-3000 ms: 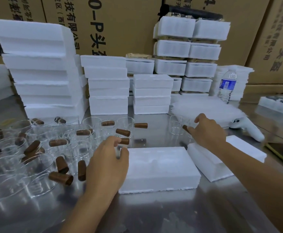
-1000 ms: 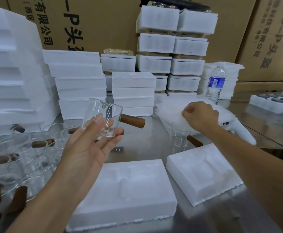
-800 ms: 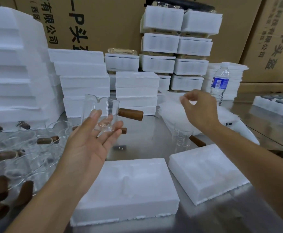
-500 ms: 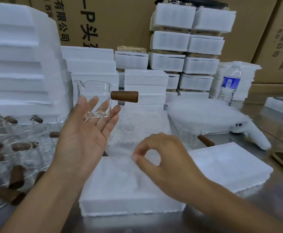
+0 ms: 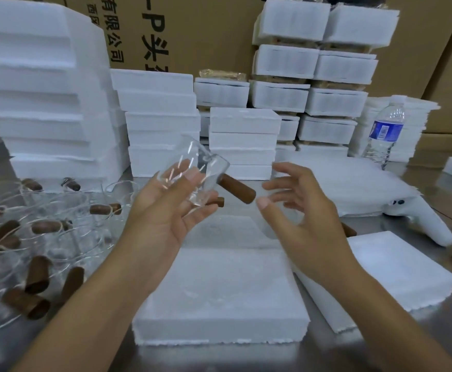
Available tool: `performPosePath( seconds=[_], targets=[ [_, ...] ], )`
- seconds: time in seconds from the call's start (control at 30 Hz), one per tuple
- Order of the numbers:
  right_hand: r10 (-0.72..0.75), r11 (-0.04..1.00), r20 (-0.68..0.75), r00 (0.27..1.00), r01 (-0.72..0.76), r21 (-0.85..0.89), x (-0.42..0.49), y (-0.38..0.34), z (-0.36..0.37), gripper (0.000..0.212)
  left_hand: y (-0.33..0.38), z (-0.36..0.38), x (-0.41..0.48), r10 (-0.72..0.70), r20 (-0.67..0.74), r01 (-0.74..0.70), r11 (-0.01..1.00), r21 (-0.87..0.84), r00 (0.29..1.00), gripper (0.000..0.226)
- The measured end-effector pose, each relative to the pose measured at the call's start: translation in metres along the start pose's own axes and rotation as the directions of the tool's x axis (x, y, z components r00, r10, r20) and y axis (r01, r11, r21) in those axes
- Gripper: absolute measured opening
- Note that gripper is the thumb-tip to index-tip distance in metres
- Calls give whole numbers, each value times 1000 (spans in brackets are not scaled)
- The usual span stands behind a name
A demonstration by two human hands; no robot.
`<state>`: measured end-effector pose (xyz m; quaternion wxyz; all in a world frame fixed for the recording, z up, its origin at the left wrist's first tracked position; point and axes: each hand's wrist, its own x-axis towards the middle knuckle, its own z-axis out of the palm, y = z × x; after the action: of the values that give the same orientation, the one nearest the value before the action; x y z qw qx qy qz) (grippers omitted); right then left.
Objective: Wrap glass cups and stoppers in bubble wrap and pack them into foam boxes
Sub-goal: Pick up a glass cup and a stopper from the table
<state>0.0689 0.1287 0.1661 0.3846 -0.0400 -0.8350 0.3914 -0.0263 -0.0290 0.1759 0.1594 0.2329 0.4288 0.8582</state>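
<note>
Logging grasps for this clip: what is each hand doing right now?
Left hand: holding the glass cup with wooden handle, fingers loosely curled.
Right hand: open, empty, beside the cup.

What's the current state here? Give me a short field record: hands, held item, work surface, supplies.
left hand: holds glass cup tilted, wooden handle pointing right
right hand: open, empty, beside the cup, not touching it
bubble wrap sheet: lying over foam box directly below the hands
second foam piece: right of the box
unpacked cups: clustered left on the table
bubble wrap stack: right rear
water bottle: upright behind the stack
</note>
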Motion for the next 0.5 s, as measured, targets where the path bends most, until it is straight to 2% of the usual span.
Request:
performPosePath(
  seconds=[0.07, 0.17, 0.27, 0.4, 0.43, 0.5],
  targets=[
    [-112, 975, 87, 990, 127, -184, -2, 2, -3, 25, -5, 1, -1, 5, 24, -6, 998, 65, 1000, 42],
    [-161, 918, 169, 972, 211, -336, -2, 3, -4, 32, -10, 2, -2, 1, 60, -8, 993, 120, 998, 44],
    [-136, 929, 216, 967, 201, -312, -2, 6, -8, 28, -14, 4, -3, -7, 118, -12, 987, 158, 993, 55],
    [-35, 970, 235, 971, 90, -227, -5, 12, -13, 24, -18, 8, -6, -23, 142, -19, 958, 286, 990, 63],
    [-33, 965, 206, 978, 84, -248, -5, 13, -15, 24, -20, 10, -7, -30, 137, -26, 918, 395, 990, 68],
    [-32, 946, 126, 992, 71, -317, -4, 19, -20, 25, -21, 13, -7, -66, 131, -41, 736, 675, 989, 92]
  ],
)
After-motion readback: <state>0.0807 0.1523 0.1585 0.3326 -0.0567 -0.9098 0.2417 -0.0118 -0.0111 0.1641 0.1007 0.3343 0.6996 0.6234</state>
